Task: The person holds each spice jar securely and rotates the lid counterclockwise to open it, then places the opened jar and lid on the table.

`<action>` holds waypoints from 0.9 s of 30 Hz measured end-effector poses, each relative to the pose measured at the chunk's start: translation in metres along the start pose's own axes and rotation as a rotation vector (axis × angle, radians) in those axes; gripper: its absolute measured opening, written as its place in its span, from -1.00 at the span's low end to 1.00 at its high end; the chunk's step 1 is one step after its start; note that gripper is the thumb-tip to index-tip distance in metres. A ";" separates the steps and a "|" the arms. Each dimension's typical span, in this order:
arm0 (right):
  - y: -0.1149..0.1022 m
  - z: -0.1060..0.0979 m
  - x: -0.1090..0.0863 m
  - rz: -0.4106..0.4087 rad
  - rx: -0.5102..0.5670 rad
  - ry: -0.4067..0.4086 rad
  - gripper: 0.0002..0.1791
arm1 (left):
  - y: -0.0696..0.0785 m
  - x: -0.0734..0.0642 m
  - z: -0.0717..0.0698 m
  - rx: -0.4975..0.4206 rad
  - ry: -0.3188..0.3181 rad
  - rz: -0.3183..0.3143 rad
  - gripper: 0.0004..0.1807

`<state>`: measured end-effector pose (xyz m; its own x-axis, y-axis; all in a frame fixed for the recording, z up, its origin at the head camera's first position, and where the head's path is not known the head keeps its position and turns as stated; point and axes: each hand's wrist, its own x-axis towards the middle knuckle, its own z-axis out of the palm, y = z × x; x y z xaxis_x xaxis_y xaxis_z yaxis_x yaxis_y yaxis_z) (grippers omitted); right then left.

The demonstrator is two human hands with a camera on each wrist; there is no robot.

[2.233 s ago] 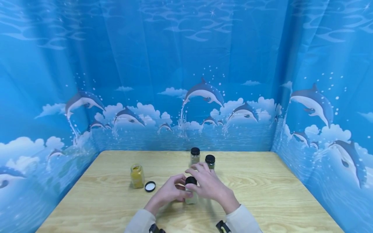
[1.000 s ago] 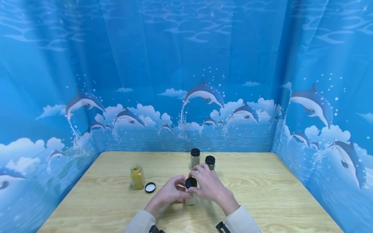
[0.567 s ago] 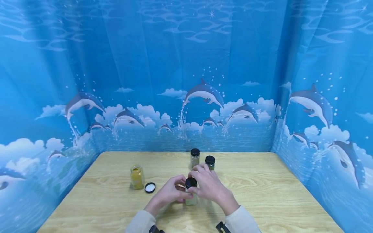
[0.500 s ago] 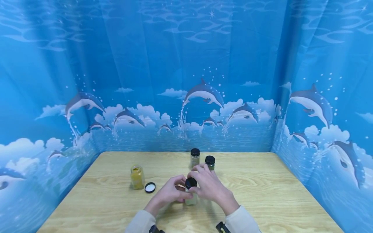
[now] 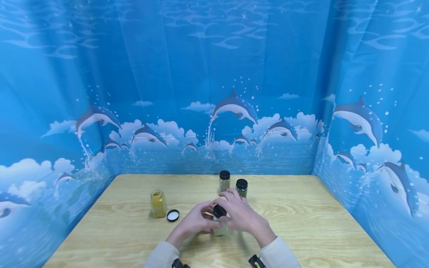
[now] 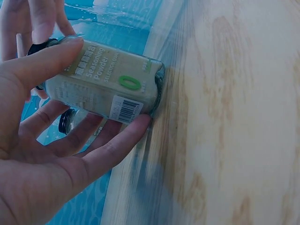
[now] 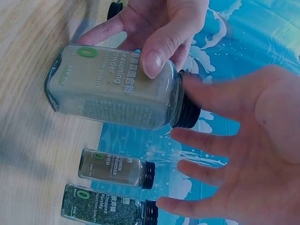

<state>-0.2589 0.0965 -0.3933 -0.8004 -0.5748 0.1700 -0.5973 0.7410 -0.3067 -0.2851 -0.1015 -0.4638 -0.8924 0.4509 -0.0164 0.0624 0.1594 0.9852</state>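
A square glass jar of seasoning powder [image 7: 110, 89] stands upright on the table with its black lid [image 5: 219, 211] on top. My left hand [image 5: 197, 219] holds the jar's body, thumb across one side and fingers behind it, as the left wrist view also shows. Around the lid are the thumb and index finger of my right hand [image 5: 242, 214], its thumb blurred in the right wrist view. The right hand's other fingers [image 7: 201, 173] spread out beyond the lid.
Behind my right hand stand capped jars of cumin powder [image 7: 112, 166] and chopped parsley [image 7: 103, 205]. To the left is an uncapped jar of yellow powder [image 5: 158, 204], with a black lid [image 5: 172, 215] lying inside up beside it. A dolphin-print curtain [image 5: 214, 74] surrounds the wooden table [image 5: 301, 223].
My right thumb and fingers have shifted slightly around the lid, the index finger reaching further left over it. The left hand and the jar stay in place.
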 end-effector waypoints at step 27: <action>-0.001 0.003 0.002 0.022 -0.040 0.051 -0.57 | 0.002 -0.001 0.001 -0.014 -0.010 0.018 -0.59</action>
<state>-0.2599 0.0935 -0.3952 -0.8140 -0.5409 0.2118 -0.5807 0.7670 -0.2730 -0.2836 -0.1007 -0.4623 -0.8865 0.4628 -0.0002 0.0724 0.1392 0.9876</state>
